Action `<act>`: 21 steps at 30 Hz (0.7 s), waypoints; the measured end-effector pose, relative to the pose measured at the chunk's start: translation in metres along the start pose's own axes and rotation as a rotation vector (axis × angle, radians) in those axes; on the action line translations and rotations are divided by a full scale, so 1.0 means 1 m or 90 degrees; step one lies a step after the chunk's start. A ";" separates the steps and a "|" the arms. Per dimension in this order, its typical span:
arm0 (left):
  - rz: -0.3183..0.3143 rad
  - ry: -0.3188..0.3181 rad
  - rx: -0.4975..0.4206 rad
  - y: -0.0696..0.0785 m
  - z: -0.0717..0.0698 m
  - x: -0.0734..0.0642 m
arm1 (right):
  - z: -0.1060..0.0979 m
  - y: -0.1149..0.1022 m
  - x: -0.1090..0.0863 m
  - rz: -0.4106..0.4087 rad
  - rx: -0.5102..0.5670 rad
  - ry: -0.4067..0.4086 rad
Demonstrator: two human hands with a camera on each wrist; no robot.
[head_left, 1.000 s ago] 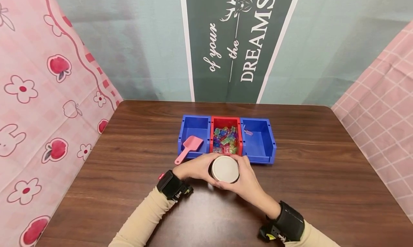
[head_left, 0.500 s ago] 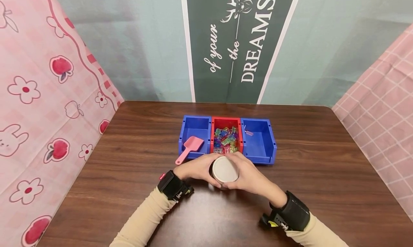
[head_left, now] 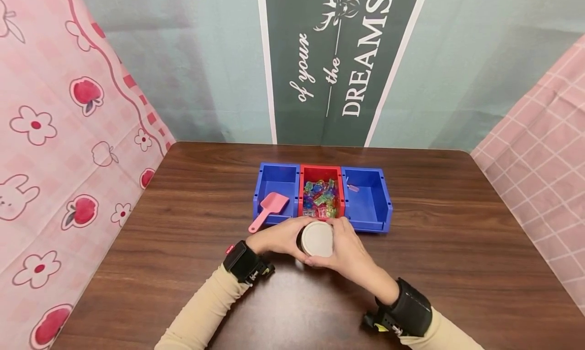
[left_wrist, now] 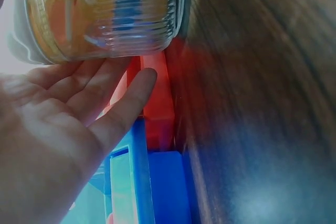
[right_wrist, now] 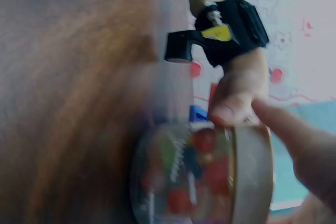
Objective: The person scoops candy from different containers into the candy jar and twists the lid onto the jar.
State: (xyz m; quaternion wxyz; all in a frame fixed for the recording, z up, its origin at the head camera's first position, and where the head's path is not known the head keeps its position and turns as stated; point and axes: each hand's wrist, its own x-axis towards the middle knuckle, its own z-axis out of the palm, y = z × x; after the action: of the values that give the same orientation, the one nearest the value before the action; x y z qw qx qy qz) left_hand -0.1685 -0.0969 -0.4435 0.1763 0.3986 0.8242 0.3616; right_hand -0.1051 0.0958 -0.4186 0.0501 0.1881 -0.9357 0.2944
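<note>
In front of the bins stands a clear jar (right_wrist: 184, 177) with colourful contents and a whitish lid (head_left: 316, 239). My left hand (head_left: 284, 237) holds the jar from the left side; in the left wrist view its fingers lie along the ribbed jar wall (left_wrist: 126, 14). From the right, my right hand (head_left: 349, 252) grips the lid with its thumb at the near side and its fingers at the far side. The lid sits on the jar. What is inside the jar is too blurred to name piece by piece.
Behind the jar, a red bin (head_left: 342, 187) full of colourful clear pieces stands between a left blue bin (head_left: 280, 173) and a right blue bin (head_left: 365, 208). A pink scoop (head_left: 273, 203) leans over the left bin's front. A small pink item (head_left: 353, 188) lies in the right bin.
My right hand has shifted round the lid, its wrist swinging outward to the right and then back. The left hand and the jar stay almost in place.
</note>
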 end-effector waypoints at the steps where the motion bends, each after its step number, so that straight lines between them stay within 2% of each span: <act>1: -0.004 0.001 -0.002 0.000 0.000 0.000 | -0.002 0.002 0.001 -0.022 0.010 -0.014; 5: -0.016 0.000 -0.004 -0.001 0.000 0.001 | -0.013 0.013 0.004 -0.106 0.043 -0.089; 9: -0.020 -0.004 -0.004 0.000 0.000 0.001 | -0.020 0.020 0.006 -0.139 0.044 -0.131; 12: -0.018 -0.005 -0.001 0.001 0.000 0.000 | -0.020 0.020 0.006 -0.131 0.037 -0.115; 18: -0.014 0.002 0.006 0.002 0.000 0.000 | -0.010 0.013 0.003 -0.052 0.009 -0.030; 21: -0.012 0.005 0.007 0.001 0.000 0.001 | -0.006 0.011 0.001 -0.044 -0.006 -0.011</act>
State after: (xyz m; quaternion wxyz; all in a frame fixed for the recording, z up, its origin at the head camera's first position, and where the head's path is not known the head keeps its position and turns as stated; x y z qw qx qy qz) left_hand -0.1682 -0.0958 -0.4428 0.1745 0.3905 0.8306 0.3567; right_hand -0.1102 0.1072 -0.4196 0.0532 0.2227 -0.9303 0.2865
